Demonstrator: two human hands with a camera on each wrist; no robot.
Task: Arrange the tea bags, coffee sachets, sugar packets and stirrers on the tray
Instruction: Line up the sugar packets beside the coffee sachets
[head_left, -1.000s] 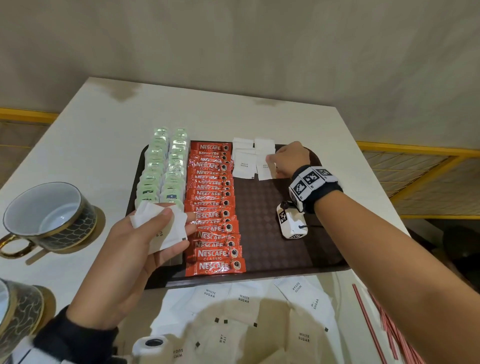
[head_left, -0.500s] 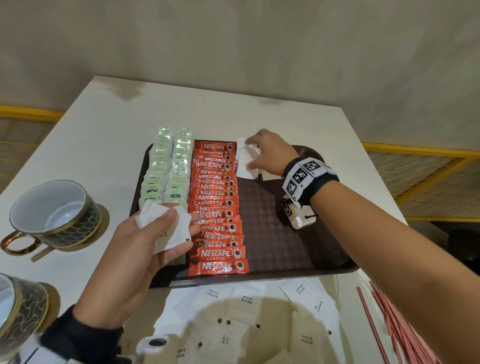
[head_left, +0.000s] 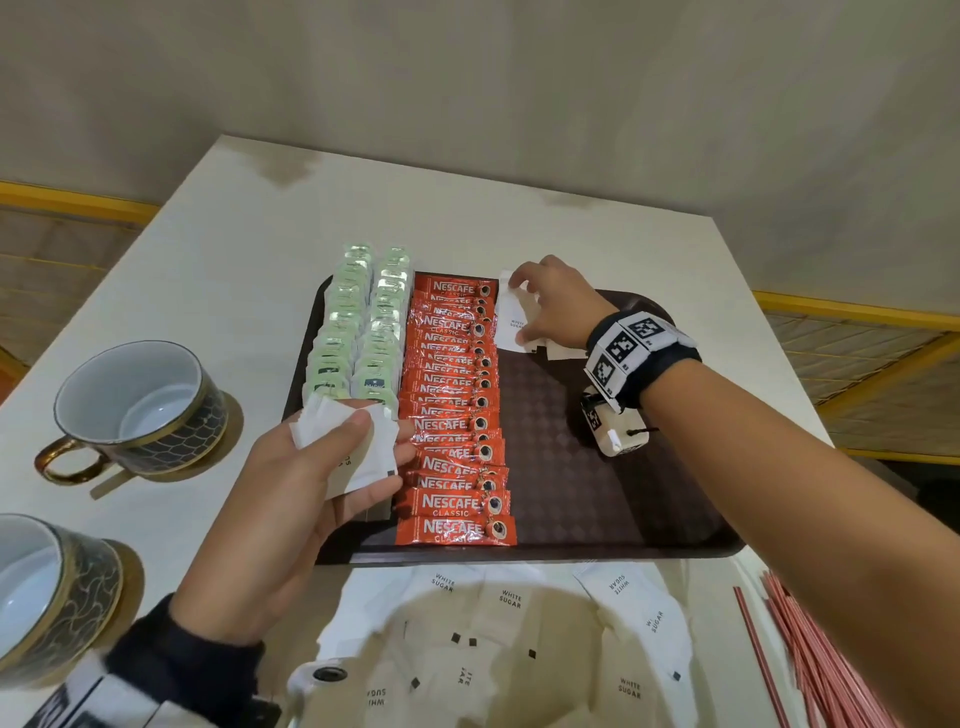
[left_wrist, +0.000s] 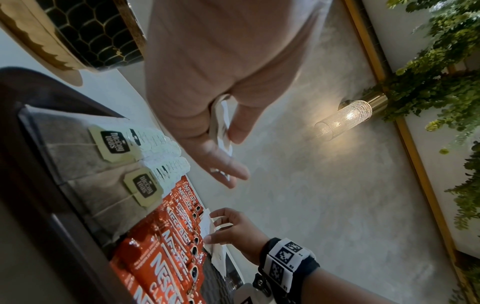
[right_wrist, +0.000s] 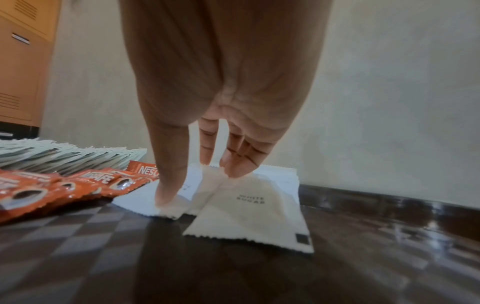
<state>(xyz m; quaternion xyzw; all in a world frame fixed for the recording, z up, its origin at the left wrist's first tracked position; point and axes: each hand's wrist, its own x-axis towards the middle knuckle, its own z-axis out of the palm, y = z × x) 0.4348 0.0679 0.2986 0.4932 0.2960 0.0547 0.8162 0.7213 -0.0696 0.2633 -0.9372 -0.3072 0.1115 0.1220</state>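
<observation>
A dark brown tray (head_left: 571, 553) holds two rows of green tea bags (head_left: 358, 332) and a column of red Nescafe sachets (head_left: 452, 410). White sugar packets (head_left: 511, 322) lie at its far end beside the sachets. My right hand (head_left: 524, 312) arches over them, thumb on the near edge and fingers on the far edge, pinching a packet (right_wrist: 249, 207) that tents up under my right hand (right_wrist: 200, 185). My left hand (head_left: 374, 447) hovers over the tray's left front and grips a small stack of sugar packets (head_left: 345, 441), also visible edge-on as a stack (left_wrist: 221, 115).
Loose sugar packets (head_left: 519, 623) lie on the white table in front of the tray. Red stirrers (head_left: 810, 665) lie at the right front. Two patterned cups (head_left: 135, 410) (head_left: 47, 587) stand on coasters to the left. The tray's right half (head_left: 597, 493) is bare.
My right hand has shifted left across the tray's far end, from the right sugar packets to the ones beside the sachets. My left hand has stayed put with its stack.
</observation>
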